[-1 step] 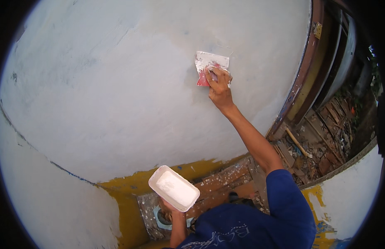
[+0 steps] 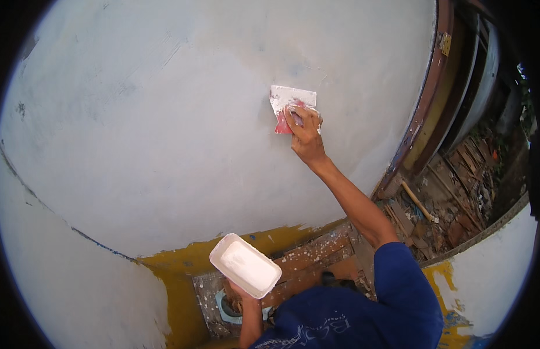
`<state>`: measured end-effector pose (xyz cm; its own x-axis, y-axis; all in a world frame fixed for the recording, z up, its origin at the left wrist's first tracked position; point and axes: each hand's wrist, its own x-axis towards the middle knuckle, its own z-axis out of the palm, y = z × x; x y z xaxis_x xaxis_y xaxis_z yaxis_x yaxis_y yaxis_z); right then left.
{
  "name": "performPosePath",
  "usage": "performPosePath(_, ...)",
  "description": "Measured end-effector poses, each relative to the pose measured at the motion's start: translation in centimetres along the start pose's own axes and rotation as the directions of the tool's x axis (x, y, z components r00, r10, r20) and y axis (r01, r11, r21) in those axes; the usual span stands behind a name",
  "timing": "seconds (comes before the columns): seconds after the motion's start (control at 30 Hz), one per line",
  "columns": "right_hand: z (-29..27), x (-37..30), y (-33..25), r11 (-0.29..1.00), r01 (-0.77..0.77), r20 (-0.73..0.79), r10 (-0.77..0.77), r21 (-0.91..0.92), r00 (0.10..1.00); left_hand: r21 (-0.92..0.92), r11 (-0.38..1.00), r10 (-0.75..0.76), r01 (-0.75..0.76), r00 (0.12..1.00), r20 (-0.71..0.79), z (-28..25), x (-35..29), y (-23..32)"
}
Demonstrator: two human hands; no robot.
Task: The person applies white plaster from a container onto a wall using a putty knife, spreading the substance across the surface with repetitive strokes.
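Running down the pale wall [image 2: 136, 122] at far left, a dark line [image 2: 101, 247] meets an ochre band [image 2: 180, 291]. Next, the left hand [image 2: 244, 289] holds a white rectangular tray [image 2: 269, 281] from below, its fingers mostly hidden, so their exact spread cannot be told; white paste [image 2: 245, 262] lies inside. Higher up, a red-and-white scraper [image 2: 293, 95] is against the wall, gripped between the bent fingers and thumb of the right hand [image 2: 308, 138]. Farther right, a wooden stick [image 2: 417, 200] lies on littered ground beside a brown door frame [image 2: 424, 116].

A head-worn fisheye looks down past the blue shirt [image 2: 357, 311] at the near wall [image 2: 165, 145].
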<state>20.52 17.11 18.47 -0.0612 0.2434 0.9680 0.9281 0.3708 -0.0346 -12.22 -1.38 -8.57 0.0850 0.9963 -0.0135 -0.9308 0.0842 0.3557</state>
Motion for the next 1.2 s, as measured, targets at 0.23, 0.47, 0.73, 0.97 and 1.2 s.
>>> performPosePath(0.23, -8.0, 5.8, 1.5, 0.98, -0.164, -0.24, 0.188, 0.117, 0.952, -0.12, 0.992, 0.022, -0.027, 0.999, -0.044, 0.0, -0.8, -1.0)
performPosePath(0.47, -4.2, 3.9, -0.3, 0.988, -0.12, -0.064, 0.127, 0.097, 0.99, -0.097, 0.995, 0.021, -0.027, 0.998, -0.057, 2.5, -1.5, -3.0)
performPosePath(0.73, -5.7, 3.9, -2.9, 0.962, -0.131, 0.07, 0.118, 0.238, 0.991, -0.041, 0.998, 0.05, -0.05, 0.999, -0.022, 2.7, -1.9, -3.6)
performPosePath(0.97, -3.5, 7.3, 2.5, 0.994, -0.093, -0.151, 0.099, 0.052, 0.984, -0.085, 0.993, 0.072, -0.082, 0.99, -0.12, 2.5, -2.7, -4.4)
performPosePath(1.2, -2.3, -1.8, -1.3, 0.986, 0.02, 0.073, -0.033, 0.166, 0.997, -0.106, 0.99, 0.087, -0.097, 0.991, -0.1, 3.5, -2.6, -4.4)
